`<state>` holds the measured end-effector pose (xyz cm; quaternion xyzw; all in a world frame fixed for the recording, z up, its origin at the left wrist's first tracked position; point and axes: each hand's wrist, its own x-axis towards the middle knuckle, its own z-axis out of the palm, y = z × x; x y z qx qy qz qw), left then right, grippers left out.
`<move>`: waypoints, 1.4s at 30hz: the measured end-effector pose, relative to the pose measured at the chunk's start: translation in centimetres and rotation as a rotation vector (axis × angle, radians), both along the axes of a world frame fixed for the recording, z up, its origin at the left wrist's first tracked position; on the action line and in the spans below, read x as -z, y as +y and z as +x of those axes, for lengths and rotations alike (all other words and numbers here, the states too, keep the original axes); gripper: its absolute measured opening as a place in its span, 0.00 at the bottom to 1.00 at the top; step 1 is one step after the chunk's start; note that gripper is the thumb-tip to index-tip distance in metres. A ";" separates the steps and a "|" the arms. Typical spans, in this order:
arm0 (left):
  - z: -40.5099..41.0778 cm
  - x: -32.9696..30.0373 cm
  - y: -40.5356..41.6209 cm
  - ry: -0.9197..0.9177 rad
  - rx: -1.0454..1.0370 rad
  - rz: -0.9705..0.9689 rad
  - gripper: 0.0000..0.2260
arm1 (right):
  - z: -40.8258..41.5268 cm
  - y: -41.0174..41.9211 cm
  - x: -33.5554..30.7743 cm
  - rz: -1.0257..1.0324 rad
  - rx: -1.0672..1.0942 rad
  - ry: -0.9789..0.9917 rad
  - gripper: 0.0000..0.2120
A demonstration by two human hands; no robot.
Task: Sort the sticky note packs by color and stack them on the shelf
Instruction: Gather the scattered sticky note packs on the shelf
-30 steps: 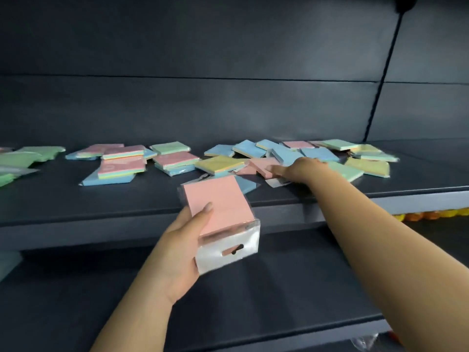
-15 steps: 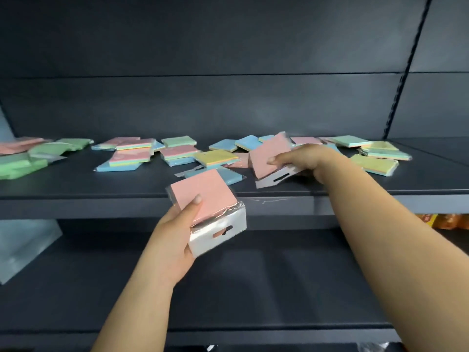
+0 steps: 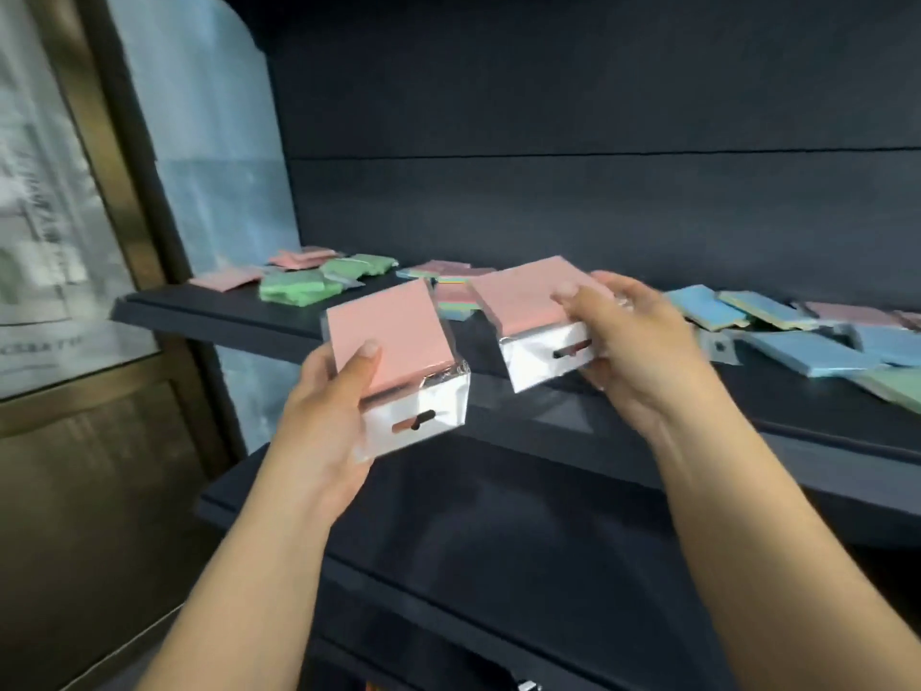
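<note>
Pink sticky note pack (image 3: 388,336), clear-wrapped with white hang tab, held in your left hand (image 3: 326,416), thumb curled over its face, in front of the shelf (image 3: 239,311); second pink pack (image 3: 536,296), same wrapping, gripped in your right hand (image 3: 643,351), thumb on top, fingers beneath, over the shelf's front edge; the two packs near each other, not touching; green packs (image 3: 301,286) and pink packs (image 3: 224,277) at the shelf's left end; blue packs (image 3: 817,349) scattered to the right.
</note>
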<state>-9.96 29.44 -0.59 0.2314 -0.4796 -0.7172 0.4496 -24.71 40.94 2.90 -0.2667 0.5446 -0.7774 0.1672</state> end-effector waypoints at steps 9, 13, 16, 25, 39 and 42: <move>11.3 0.7 -11.8 0.010 -0.331 -0.068 0.06 | 9.4 -14.8 0.8 0.012 -0.334 -0.058 0.07; 15.7 0.6 -18.3 -0.007 -0.316 -0.074 0.10 | 13.4 -22.4 1.2 -0.022 -0.360 -0.180 0.08; 17.7 0.6 -22.5 -0.037 -0.265 -0.065 0.11 | 15.8 -27.3 1.4 0.013 -0.327 -0.264 0.09; 17.8 0.6 -32.6 -0.121 -0.135 -0.092 0.05 | 14.4 -36.0 -1.1 0.134 -0.238 -0.193 0.08; 9.0 -0.1 -48.0 -0.405 -0.082 -0.479 0.05 | 4.5 -50.2 -4.0 0.515 -0.125 -0.043 0.12; 7.3 0.2 -49.8 -0.449 -0.112 -0.550 0.07 | 3.2 -52.6 -3.1 0.718 -0.001 0.111 0.07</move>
